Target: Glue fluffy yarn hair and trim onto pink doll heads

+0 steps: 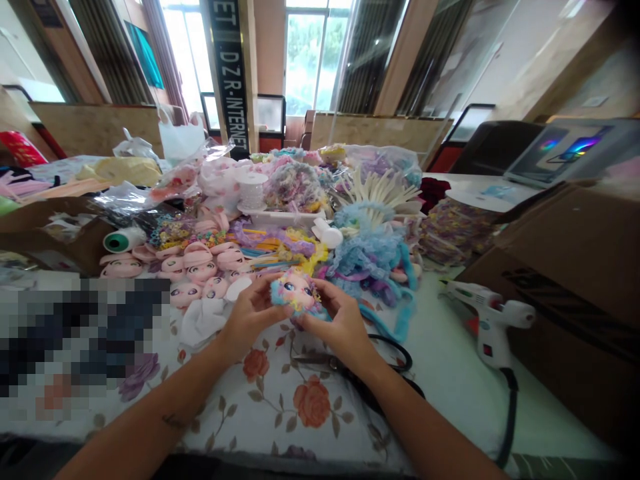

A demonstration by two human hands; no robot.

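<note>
Between both hands is a small doll head (pixel 299 292) with painted eyes and blue, yellow and pink fluffy trim around its face. My left hand (pixel 254 310) grips its left side, thumb in front. On the other side my right hand (pixel 340 313) closes around it, thumb at the lower edge. Black-handled scissors (pixel 400 353) lie partly hidden under my right wrist. Left of my left hand rest several pink doll heads (pixel 201 267) and a crumpled white cloth (pixel 203 322). Fluffy blue trim (pixel 365 257) is heaped just beyond my right hand.
A white glue gun (pixel 493 320) with a dark cord stands at the right, beside a large cardboard box (pixel 570 280). Thread spools (pixel 124 240), bagged trims (pixel 295 180) and a ribbon reel (pixel 457 223) crowd the back. The floral tablecloth (pixel 280 427) covers the front.
</note>
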